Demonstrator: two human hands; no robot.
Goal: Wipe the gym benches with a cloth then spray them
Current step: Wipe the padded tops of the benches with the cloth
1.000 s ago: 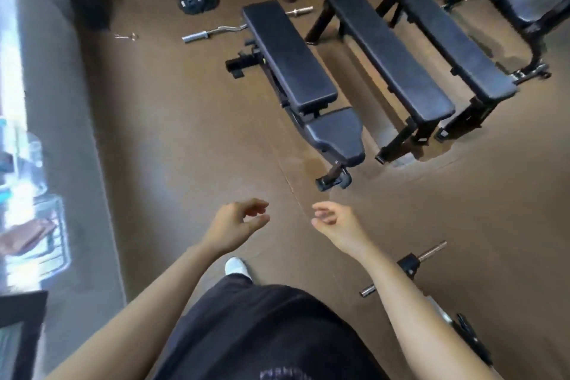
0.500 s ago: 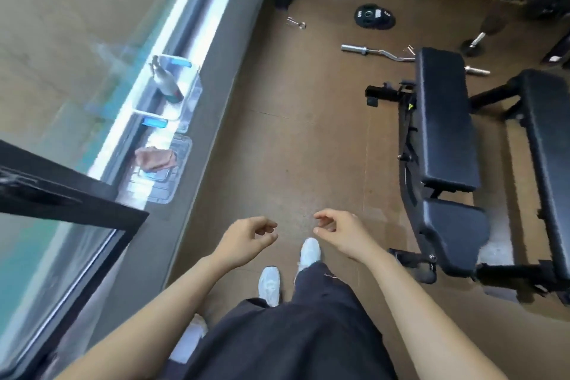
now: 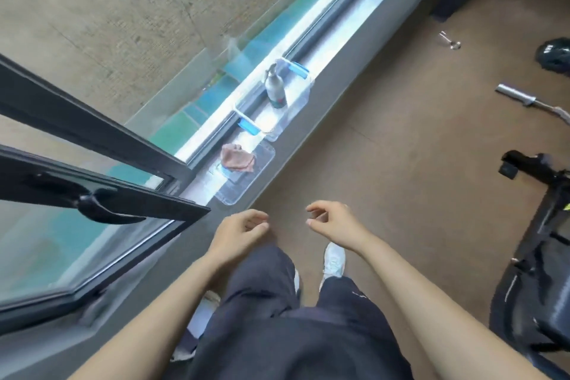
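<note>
Both of your hands held nothing. Your left hand point(image 3: 239, 233) hung in front of your body with the fingers loosely curled, and there was nothing between the thumb and the forefinger. Your right hand point(image 3: 334, 224) was near it but apart from it, with its fingers loosely bent in the same way and also empty. Below the hands were your dark trousers point(image 3: 277, 333) and one white shoe point(image 3: 334, 259) on the brown floor point(image 3: 401, 163).

Ahead of your left hand, on the grey window sill point(image 3: 348, 49), lay a flat clear tray point(image 3: 256, 179). The cloth point(image 3: 237, 159), pinkish-brown and crumpled, lay on this tray, at the end toward the window. Just beyond the tray stood a clear box point(image 3: 297, 102) with blue handles. I cannot tell if the box and the tray touched. The spray bottle point(image 3: 275, 88), grey with a darker base, stood inside the box. Neither hand touched the cloth or the bottle.

At your left, an open window frame point(image 3: 92, 191) with a black handle reached toward you. At the right edge, a part of one black gym bench point(image 3: 543, 315) was in view. Farther away on the floor lay a metal bar point(image 3: 521, 97), a black weight plate point(image 3: 553, 54) and a small metal clip point(image 3: 450, 40).
</note>
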